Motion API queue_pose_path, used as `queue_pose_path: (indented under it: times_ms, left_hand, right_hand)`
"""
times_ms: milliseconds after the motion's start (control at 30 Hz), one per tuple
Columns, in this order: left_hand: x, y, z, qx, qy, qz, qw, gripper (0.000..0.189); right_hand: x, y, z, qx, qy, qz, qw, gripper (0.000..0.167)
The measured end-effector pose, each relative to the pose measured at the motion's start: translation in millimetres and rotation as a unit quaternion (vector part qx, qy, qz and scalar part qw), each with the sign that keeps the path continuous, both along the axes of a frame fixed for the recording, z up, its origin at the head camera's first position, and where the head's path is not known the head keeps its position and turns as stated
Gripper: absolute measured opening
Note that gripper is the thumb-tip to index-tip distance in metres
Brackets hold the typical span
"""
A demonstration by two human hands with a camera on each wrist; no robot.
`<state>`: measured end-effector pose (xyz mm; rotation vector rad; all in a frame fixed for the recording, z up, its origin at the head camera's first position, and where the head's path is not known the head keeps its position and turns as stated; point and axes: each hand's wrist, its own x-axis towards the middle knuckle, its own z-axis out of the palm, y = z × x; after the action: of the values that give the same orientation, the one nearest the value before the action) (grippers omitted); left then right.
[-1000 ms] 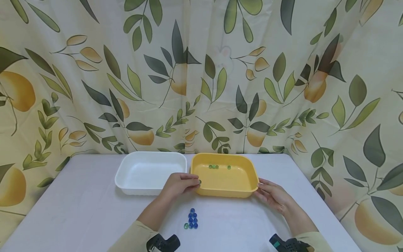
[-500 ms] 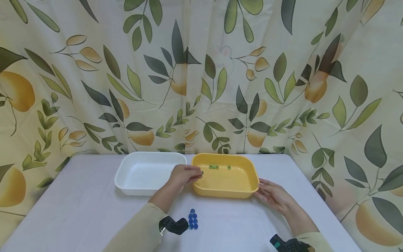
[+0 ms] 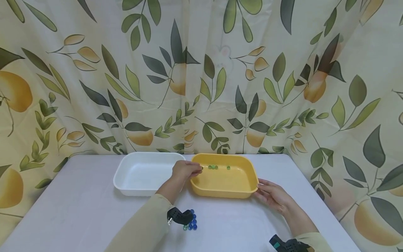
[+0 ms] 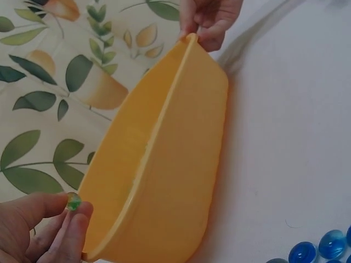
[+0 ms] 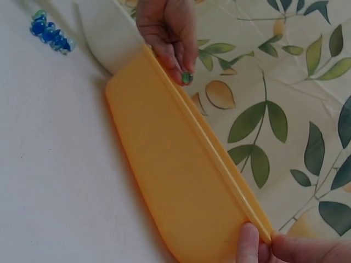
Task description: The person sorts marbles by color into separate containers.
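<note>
Between thumb and fingertips, my left hand [image 3: 185, 170] pinches a green glass marble [image 4: 73, 201] above the left end of a yellow plastic tray [image 3: 223, 193]. The marble [image 5: 187, 77] also shows in the right wrist view. At the tray's right front corner, my right hand [image 3: 274, 196] grips the rim, thumb on one side and fingers on the other. Several green marbles [image 3: 213, 167] lie on the tray's floor in a short row near the back. A single green marble [image 3: 228, 168] sits to their right.
Left of the yellow tray stands a white tray [image 3: 132, 191], partly behind my left hand. On the tablecloth in front, several blue marbles [image 3: 194, 222] form a cluster with a green marble [image 3: 185, 227] beside it; my left wrist camera hides part of it. A patterned curtain [image 3: 201, 87] hangs behind.
My left hand, holding the green marble, has moved up and away from me, from the yellow tray's front left corner to above its left end. The right hand keeps its place on the rim.
</note>
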<state>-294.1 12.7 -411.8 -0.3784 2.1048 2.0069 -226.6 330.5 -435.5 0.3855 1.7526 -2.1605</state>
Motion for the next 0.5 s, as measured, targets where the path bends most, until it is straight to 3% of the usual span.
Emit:
queue_pose_path:
  times_ms: [500]
  left_hand:
    - [-19.7, 11.0, -3.8, -0.046, -0.014, 0.053, 0.9974, 0.018]
  right_hand:
    - [-0.1, -2.9, -1.7, 0.019, -0.001, -0.016, 0.9997, 0.067]
